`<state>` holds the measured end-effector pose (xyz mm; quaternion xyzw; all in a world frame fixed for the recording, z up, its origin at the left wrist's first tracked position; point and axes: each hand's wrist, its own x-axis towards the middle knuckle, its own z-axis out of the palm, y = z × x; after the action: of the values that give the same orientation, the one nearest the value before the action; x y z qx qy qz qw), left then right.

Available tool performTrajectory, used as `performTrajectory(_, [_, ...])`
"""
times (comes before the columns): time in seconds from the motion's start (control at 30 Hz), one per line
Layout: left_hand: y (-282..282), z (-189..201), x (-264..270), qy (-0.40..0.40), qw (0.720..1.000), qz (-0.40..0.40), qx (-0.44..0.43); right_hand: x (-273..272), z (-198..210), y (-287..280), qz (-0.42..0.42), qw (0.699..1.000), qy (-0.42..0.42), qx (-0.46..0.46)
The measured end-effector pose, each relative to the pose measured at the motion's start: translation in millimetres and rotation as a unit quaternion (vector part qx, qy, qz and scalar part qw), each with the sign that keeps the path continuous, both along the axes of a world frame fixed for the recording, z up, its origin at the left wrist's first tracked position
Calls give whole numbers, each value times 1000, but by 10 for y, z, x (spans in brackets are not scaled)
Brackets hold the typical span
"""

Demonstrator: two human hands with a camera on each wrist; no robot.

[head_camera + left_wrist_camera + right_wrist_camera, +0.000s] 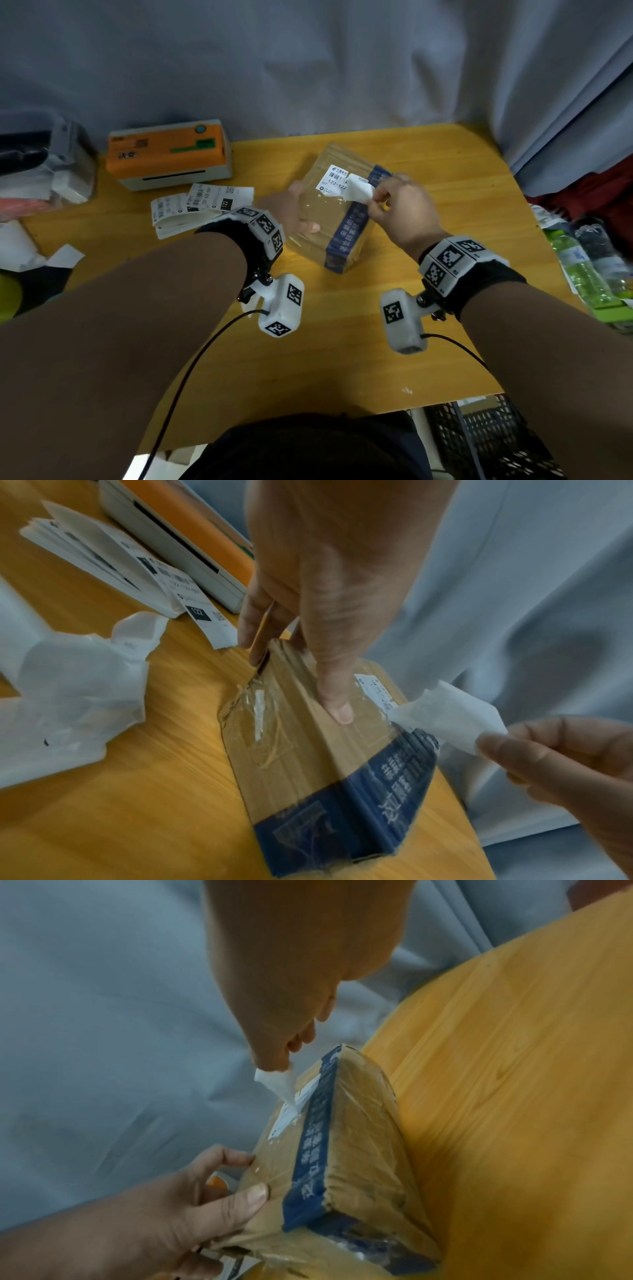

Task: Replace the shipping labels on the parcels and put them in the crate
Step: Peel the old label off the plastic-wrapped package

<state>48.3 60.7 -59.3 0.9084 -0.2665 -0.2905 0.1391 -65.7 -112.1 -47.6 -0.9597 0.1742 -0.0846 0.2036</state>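
Observation:
A brown cardboard parcel (329, 212) with a blue printed band and clear tape lies on the yellow wooden table (445, 178). My left hand (291, 209) grips its left edge, thumb pressed on the top face (337, 710). A white shipping label (337, 178) sits on the parcel's far end, half peeled. My right hand (394, 202) pinches the lifted flap of the label (448, 718), which curls up off the box (284, 1088). A stack of fresh printed labels (202, 205) lies left of the parcel. A black plastic crate (486, 442) stands below the table's near right edge.
An orange and white label printer (168, 154) sits at the back left. Crumpled white backing paper (75, 685) lies at the left. Plastic-wrapped bottles (589, 263) lie off the right edge. A grey curtain (308, 68) hangs behind the table.

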Motion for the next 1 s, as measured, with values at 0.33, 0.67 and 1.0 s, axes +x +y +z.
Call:
performTrajectory(0.33, [-77,-23,88,-4,1000,-7,-3,-36,-13,-175,-84,991,-80,60])
performTrajectory(0.67, [-117,68,252,-116,984,-58,123,-27,72,-200,-119,977,-167,59])
performTrajectory(1.0, [132,159,240,-58,990,3,-126,207,273,61,-26,969,-231,81])
